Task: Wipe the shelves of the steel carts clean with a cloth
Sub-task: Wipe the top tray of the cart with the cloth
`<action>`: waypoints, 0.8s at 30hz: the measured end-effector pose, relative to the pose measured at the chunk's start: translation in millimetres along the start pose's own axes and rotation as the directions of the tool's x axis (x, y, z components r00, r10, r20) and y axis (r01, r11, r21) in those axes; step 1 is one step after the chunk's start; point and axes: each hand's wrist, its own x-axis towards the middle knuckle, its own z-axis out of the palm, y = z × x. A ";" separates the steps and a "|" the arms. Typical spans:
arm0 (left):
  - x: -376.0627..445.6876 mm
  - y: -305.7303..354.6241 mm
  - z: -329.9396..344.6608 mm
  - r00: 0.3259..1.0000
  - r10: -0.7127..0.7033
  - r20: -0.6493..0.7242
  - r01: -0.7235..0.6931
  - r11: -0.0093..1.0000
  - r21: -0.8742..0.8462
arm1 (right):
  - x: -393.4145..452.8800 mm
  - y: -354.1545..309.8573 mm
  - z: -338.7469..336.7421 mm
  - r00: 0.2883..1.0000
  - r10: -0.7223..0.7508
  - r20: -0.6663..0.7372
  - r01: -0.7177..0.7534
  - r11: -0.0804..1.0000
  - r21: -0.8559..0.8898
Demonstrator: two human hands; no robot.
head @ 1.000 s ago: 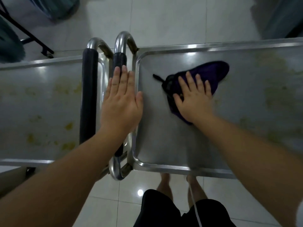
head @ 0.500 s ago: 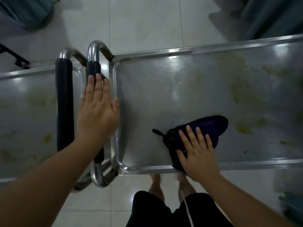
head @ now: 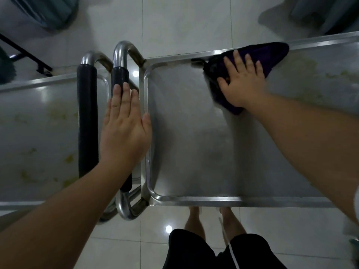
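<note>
The purple cloth is now lying against the far rim of the right cart's top shelf, where half a second ago it was down at the near edge, and a second ago it was again up in the far half. So the right hand is sweeping it back and forth across the steel in long strokes, and the strip nearest the handle end is looking cleaner, I'd say, than the yellowish smears remaining farther right on the same shelf. The pass is working rightward, in my judgement, with most of that shelf not yet done.

The right hand is pressing flat on the cloth, fingers straight and slightly spread, not clenched round it. The left hand is staying where it was, palm down and fingers extended along the black-sleeved handle bar, bracing the cart rather than gripping it.

The cloth is bunched into a long wedge. Its long axis is running diagonally, from the near-left end under the heel of the hand up to a tapered tip pointing far-right along the rim. A small dark tab is sticking out to the left.

The left cart's shelf is showing yellow stains too, apparently untouched.
</note>
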 end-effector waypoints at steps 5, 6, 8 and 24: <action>0.7 -0.2 -1.4 1.000 -0.014 0.007 0.015 0.999 -0.032 | -17.4 7.4 1.1 0.999 -0.029 0.023 0.029 0.999 -0.014; 0.9 0.2 -0.9 1.000 -0.007 0.012 0.007 0.999 -0.033 | -32.9 12.0 6.8 1.000 -0.014 0.017 0.014 1.000 -0.007; 1.9 0.0 -0.8 1.000 0.002 0.019 -0.001 1.000 -0.025 | -71.9 19.8 24.1 1.000 0.004 -0.012 -0.004 1.000 -0.003; -0.5 2.1 -3.3 0.999 0.013 0.037 -0.012 1.000 -0.011 | -263.3 90.1 90.8 0.998 -0.054 -0.034 0.052 0.996 -0.069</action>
